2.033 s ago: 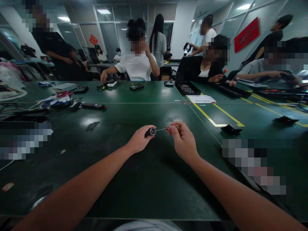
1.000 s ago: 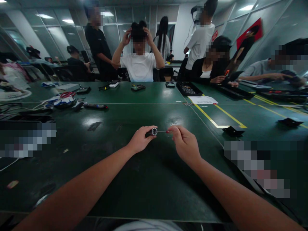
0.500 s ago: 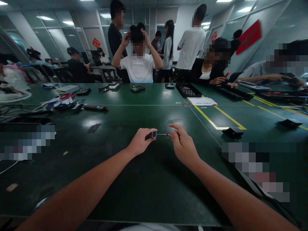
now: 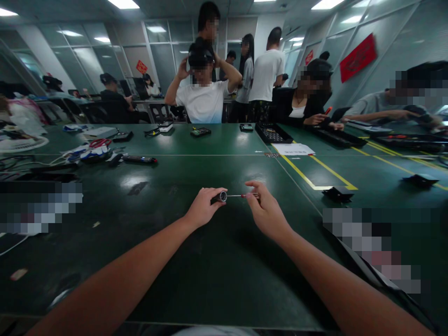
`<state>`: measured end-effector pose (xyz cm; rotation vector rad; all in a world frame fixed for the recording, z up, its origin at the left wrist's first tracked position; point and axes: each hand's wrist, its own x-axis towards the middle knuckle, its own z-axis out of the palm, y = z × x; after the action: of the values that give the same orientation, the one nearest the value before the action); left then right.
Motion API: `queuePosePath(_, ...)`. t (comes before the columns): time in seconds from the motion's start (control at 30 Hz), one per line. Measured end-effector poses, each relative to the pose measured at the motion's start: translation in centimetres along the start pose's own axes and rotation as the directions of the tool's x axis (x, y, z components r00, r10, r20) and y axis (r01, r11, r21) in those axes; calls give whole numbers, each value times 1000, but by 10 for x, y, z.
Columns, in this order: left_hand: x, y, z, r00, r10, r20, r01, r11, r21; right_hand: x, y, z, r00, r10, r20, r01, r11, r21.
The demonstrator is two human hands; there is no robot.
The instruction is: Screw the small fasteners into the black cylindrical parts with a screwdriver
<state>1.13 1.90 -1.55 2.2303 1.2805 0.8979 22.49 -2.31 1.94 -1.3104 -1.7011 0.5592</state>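
My left hand point(image 4: 200, 207) is closed round a short dark cylinder point(image 4: 222, 196), its round, metal-rimmed end turned towards me. Between the thumb and fingers of my right hand point(image 4: 266, 213) is a thin screwdriver point(image 4: 235, 196) with a reddish, partly see-through handle. Its slim shaft lies level and points left, with the tip at the cylinder's right side. Whether the tip sits in a screw there is too small to tell. The right forefinger is raised off the handle. Both hands are held over the green table point(image 4: 210, 280).
Left of my hands lie a dark pen-like tool point(image 4: 140, 159) and a heap of cables and gloves point(image 4: 94, 151). Small black holders point(image 4: 338, 193) stand at the right. Further back are a black parts tray point(image 4: 274, 134) and a white sheet point(image 4: 293, 149). People sit and stand across the table.
The right fingers have shifted slightly round the screwdriver handle, showing more of it. The cylinder stays almost in place. Across the table, a person in white has moved their arms at their headgear.
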Motion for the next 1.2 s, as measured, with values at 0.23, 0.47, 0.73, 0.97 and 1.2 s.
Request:
queuePosePath(0.23, 0, 1, -1, 1000, -2, 9, 2, 1000, 15, 1, 4, 1, 998, 67, 12, -67, 998, -6)
queuePosePath(0.47, 0, -1, 1, 1000, 7, -7, -7, 1000, 27, 0, 7, 4, 999, 54, 5, -54, 995, 79)
queuePosePath(0.73, -1, 0, 0, 1000, 5, 12, -6, 999, 34, 3, 6, 2, 993, 115, 7, -115, 993, 7)
queuePosePath(0.97, -1, 2, -1, 1000, -21, 16, 21, 1000, 22, 1, 4, 4, 998, 58, -31, -56, 995, 79)
queuePosePath(1.2, -1, 0, -1, 1000, -10, 10, 9, 1000, 13, 1, 5, 3, 999, 46, -4, -46, 998, 39)
